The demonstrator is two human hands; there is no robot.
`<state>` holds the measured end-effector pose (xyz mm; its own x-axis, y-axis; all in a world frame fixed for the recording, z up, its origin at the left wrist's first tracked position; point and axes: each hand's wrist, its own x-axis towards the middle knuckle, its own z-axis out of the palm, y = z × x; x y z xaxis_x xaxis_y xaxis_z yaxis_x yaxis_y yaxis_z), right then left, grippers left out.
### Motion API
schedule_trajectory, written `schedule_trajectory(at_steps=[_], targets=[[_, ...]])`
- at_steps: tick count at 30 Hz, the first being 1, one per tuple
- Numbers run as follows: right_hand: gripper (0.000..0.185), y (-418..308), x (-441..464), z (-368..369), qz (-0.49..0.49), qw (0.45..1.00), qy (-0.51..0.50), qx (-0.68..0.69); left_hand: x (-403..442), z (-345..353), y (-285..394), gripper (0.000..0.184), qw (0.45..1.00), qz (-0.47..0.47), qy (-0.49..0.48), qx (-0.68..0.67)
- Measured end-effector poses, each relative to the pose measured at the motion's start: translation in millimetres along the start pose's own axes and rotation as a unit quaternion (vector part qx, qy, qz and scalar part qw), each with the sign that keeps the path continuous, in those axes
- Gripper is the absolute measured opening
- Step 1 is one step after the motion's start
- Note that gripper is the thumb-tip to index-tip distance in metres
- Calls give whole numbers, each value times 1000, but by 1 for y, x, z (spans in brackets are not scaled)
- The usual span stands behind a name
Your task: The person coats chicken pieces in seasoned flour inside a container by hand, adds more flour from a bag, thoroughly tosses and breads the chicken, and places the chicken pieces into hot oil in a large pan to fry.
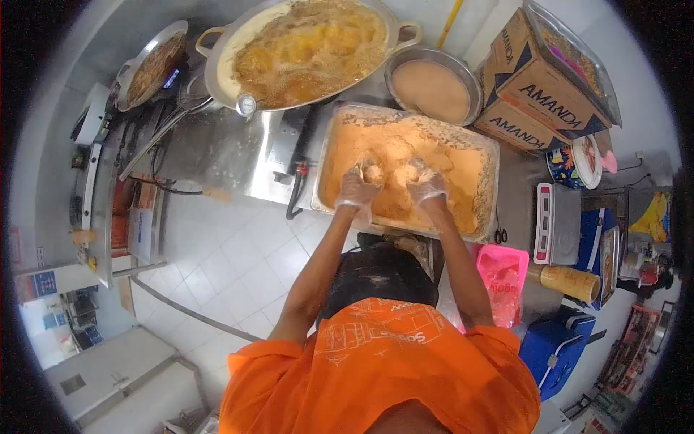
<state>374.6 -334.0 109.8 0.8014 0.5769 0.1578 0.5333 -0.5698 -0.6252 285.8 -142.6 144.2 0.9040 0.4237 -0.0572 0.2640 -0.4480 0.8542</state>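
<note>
Hands: our gloved left hand (359, 188) and right hand (429, 186) each curl round a coated lump (374, 173); we cannot quite tell what lies inside.
Tray: we hold both lumps at the orange powder (394, 141) inside the metal tray (496, 170).
Risk: hard squeezing could strip coating; brisk tossing could scatter powder.
Surroundings: bubbling pan (225, 65) stands beyond, leftward; bowl (476, 90) and stacked boxes (549, 112) crowd the far right, limiting reach.

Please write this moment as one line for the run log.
left hand: around pale lump; right hand: around another pale lump; over: tray of orange powder; near: bowl of liquid, wide pan
</note>
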Motion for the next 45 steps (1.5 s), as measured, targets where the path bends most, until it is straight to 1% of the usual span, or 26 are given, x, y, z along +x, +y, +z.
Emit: schedule_trajectory(at_steps=[1,5,7,8,9,11,12,14,15,17,18,19,21,22,24,27,31,33,34,36,37,39,41,43,44,45], targets=[[41,-9,-4,-10,-82,993,53,-65,4,-5,2,55,998,22,9,53],[40,-49,7,-65,48,999,-12,17,16,-20,18,49,983,36,-28,176],[40,-47,4,-72,90,995,-39,-22,31,-5,-10,45,987,90,-133,6],[39,-27,4,-69,99,994,-19,34,44,1,-16,43,973,122,-181,-78],[38,4,-1,-56,109,990,-3,91,39,-2,-3,42,979,153,-133,2],[37,7,21,-71,35,999,-16,7,27,-18,53,38,964,213,-13,160],[36,-22,27,-106,-36,990,-47,-129,28,-27,69,38,958,214,13,190],[32,-35,57,-132,-22,998,-46,-21,42,-64,113,38,970,162,-8,182],[30,-24,80,-142,64,973,-22,221,48,-83,135,38,975,135,-19,176],[28,-38,138,-171,-143,980,62,120,75,-129,178,41,973,210,-10,96],[29,-57,170,-189,-276,955,64,-85,91,-150,195,43,967,247,-6,57],[30,-77,202,-207,-402,869,115,-266,106,-169,211,44,979,185,2,90],[31,-92,269,-205,-372,869,55,-323,137,-203,228,47,987,53,19,151],[31,-99,304,-200,-344,872,-3,-347,158,-216,213,48,981,92,48,166],[23,-150,350,-181,-211,961,-67,-169,204,-238,158,49,960,169,102,199],[27,-167,398,-128,-90,990,-104,41,243,-257,108,50,931,100,62,344],[33,-167,413,-92,-157,956,-228,-93,249,-264,43,53,968,42,15,245],[32,-164,404,-84,-149,947,-269,-91,233,-260,81,47,886,3,-22,463],[32,-162,398,-84,-149,948,-255,-116,223,-257,100,44,826,-14,-43,561],[33,-152,383,-92,-144,950,-221,-167,216,-251,69,37,826,176,81,529],[34,-134,369,-93,-166,970,-138,-108,201,-250,82,34,811,270,141,500],[36,-89,319,-99,-205,978,37,5,155,-226,142,29,931,210,17,299],[38,-71,250,-124,-244,950,83,-176,105,-178,144,35,955,155,-53,245],[38,-14,163,-111,-145,926,22,-348,72,-116,98,47,967,94,-99,215],[39,17,122,-97,-79,869,-69,-484,61,-81,60,52,967,33,-116,225],[40,42,82,-82,-61,759,-170,-626,53,-46,19,58,960,-33,-131,246]])
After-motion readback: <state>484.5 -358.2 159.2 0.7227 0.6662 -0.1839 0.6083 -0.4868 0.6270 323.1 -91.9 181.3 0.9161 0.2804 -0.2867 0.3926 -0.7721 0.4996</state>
